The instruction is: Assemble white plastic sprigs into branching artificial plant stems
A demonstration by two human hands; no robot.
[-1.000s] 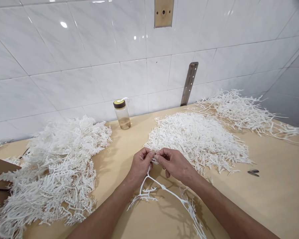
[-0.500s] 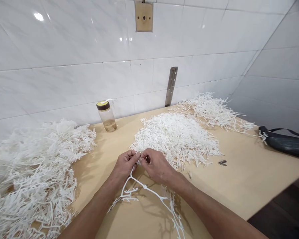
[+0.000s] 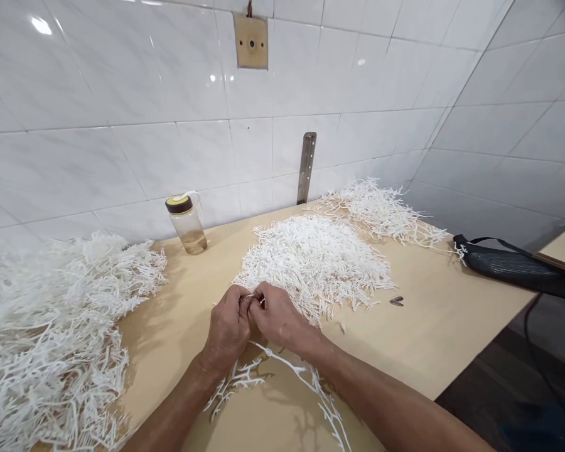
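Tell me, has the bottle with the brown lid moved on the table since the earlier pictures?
No. The bottle stands the same way left of the metal strip on the wall; only the camera turned, shifting both leftward in the picture.

Head camera looks forward and down, close over the table (image 3: pixel 452 326).

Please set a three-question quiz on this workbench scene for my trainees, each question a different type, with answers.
1. Multiple choice: what do the left hand and right hand grip together? A a paintbrush; B a white branched piece; C a sponge.
2. True or false: the bottle stands upright with its cap on.
3. Fill in: the black bag lies on the person's ____ side.
Key: 1 B; 2 true; 3 right.
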